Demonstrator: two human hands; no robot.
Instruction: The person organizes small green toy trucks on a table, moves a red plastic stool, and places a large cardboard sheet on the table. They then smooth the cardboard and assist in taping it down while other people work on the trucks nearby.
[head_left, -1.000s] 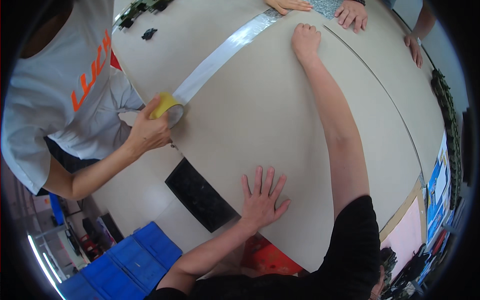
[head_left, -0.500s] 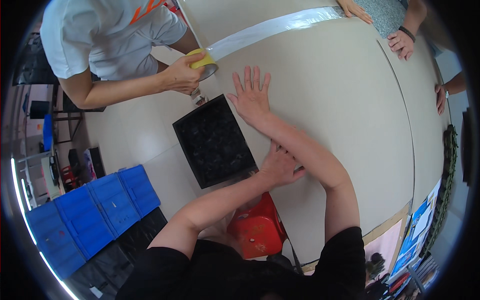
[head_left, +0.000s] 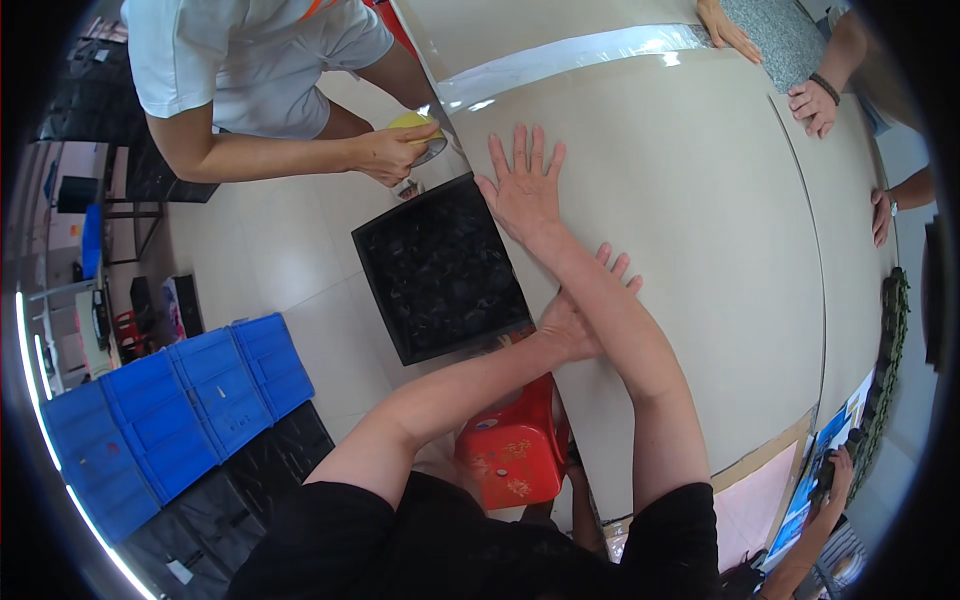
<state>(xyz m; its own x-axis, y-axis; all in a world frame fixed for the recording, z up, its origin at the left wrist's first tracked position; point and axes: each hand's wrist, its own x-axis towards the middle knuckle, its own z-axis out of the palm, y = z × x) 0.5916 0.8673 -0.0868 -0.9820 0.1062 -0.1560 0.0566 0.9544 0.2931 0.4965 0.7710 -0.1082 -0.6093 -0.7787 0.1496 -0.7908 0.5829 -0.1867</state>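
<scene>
My right hand point(head_left: 525, 197) lies flat with fingers spread on the large beige board point(head_left: 715, 220), next to the far corner of a black box. Crossing beneath my right forearm, my left hand point(head_left: 575, 318) has its fingers stretched out; they show past the forearm's far side, while part of the palm is hidden. The black box point(head_left: 437, 270), open at the top and filled with dark contents too dim to make out, stands against the board's left edge. A co-worker's hand point(head_left: 388, 152) grips a roll of yellow tape point(head_left: 425, 135) beyond it.
A strip of clear tape point(head_left: 580, 60) runs across the board's far part. Other people's hands point(head_left: 815, 105) rest on the far right edge. A red stool point(head_left: 508, 460) stands below me, blue crates point(head_left: 190, 395) at the left. A person's arm point(head_left: 820, 520) shows at lower right.
My left hand has shifted under my right forearm, its fingers now reaching past it. My right hand stays flat on the board. The co-worker's grip on the tape roll has turned; an arm has appeared at lower right.
</scene>
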